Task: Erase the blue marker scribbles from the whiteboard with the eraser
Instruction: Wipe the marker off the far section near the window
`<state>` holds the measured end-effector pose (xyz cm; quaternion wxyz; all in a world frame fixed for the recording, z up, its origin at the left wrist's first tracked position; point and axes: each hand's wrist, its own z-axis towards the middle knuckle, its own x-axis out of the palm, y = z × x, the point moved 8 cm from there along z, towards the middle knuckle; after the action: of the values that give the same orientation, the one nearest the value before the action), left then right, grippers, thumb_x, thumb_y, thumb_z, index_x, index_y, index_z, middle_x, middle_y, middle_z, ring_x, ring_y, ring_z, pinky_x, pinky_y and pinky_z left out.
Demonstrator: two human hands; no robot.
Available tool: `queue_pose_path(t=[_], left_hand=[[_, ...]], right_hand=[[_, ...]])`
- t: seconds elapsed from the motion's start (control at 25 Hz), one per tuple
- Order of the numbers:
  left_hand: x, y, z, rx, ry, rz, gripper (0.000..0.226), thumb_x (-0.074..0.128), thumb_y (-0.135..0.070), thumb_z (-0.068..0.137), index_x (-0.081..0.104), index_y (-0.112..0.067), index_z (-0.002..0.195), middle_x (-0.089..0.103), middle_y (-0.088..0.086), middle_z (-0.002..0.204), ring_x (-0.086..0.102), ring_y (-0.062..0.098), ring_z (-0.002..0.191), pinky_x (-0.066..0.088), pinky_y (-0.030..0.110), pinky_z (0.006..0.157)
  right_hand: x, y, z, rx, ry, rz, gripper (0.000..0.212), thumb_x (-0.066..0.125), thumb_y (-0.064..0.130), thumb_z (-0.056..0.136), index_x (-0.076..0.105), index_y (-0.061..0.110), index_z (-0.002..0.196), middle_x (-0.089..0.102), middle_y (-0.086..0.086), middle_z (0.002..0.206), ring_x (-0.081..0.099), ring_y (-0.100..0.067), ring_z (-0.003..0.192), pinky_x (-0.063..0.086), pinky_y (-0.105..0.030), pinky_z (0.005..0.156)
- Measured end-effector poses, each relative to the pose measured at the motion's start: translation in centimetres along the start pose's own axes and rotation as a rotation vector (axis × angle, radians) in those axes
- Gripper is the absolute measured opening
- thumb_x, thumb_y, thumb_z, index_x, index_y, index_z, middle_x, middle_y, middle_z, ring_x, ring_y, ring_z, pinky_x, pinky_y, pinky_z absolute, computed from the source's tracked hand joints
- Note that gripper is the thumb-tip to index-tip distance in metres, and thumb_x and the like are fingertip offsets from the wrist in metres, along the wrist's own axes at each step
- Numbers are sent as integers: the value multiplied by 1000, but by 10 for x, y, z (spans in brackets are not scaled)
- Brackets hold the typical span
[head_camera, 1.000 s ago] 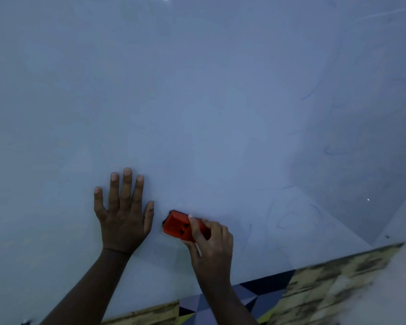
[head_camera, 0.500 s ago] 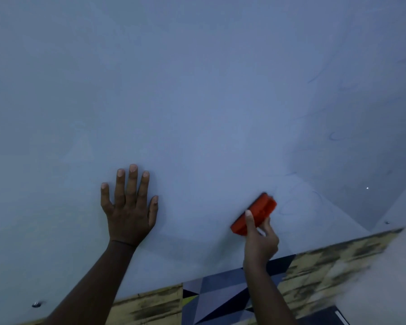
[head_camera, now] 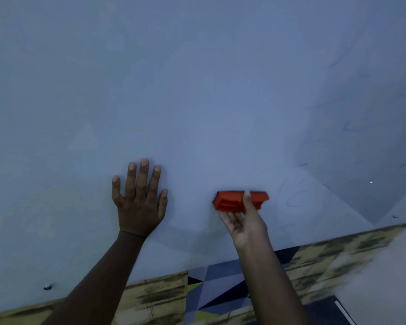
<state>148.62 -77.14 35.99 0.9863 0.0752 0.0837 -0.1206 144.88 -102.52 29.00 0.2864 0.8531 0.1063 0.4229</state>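
Nearby — left hand [head_camera: 140, 205], scribbles [head_camera: 298, 200]

The whiteboard [head_camera: 197, 90] runs off the top and side edges; scribbles [head_camera: 298, 200] at right are faint; the lower-right corner is blurred.

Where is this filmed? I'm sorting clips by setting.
Probably indoors, at a wall-mounted whiteboard: a screw fixes its lower edge, and brick-patterned wall covering shows below. The right hand holds an orange eraser to it.
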Motion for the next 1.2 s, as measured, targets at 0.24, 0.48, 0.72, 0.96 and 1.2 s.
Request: queue_pose_path(t=[0.24, 0.48, 0.72, 0.96, 1.2], left_hand=[[0, -3, -4, 21, 18, -4, 71, 44, -40, 108, 21, -14, 169, 8, 11, 178, 8, 30, 165, 2, 55, 132], [4, -3, -11, 35, 5, 6, 71, 44, -41, 107, 22, -14, 169, 9, 12, 178, 8, 30, 165, 3, 55, 132], [4, -4, -15, 50, -1, 27, 71, 45, -41, 107, 23, -15, 169, 9, 12, 178, 10, 30, 165, 3, 54, 132], [3, -5, -17, 45, -3, 23, 71, 46, -41, 106, 23, -16, 169, 9, 11, 178, 10, 30, 165, 4, 54, 131], [4, -7, -21, 55, 6, 21, 71, 47, -40, 105, 24, -17, 169, 8, 10, 178, 9, 29, 165, 4, 54, 131]], right_hand=[[-9, -16, -4, -117, -46, -146, 49, 83, 41, 85, 71, 10, 121, 75, -12, 110, 74, -28, 100, 65, -39, 69], [-77, -108, 26, 210, -220, -23, 67, 76, 40, 90, 55, -1, 138, 66, -24, 128, 65, -38, 117, 60, -55, 79], [-52, -85, 27, 216, -128, 56, 45, 76, 35, 91, 60, 2, 116, 63, -24, 129, 65, -37, 116, 54, -59, 99], [-17, -23, -7, -110, -78, -118, 62, 88, 46, 75, 71, 10, 123, 76, -12, 110, 75, -27, 100, 65, -46, 79], [-85, -100, 36, 77, -204, -182, 62, 77, 48, 87, 63, 3, 126, 72, -18, 113, 74, -34, 99, 65, -51, 71]])
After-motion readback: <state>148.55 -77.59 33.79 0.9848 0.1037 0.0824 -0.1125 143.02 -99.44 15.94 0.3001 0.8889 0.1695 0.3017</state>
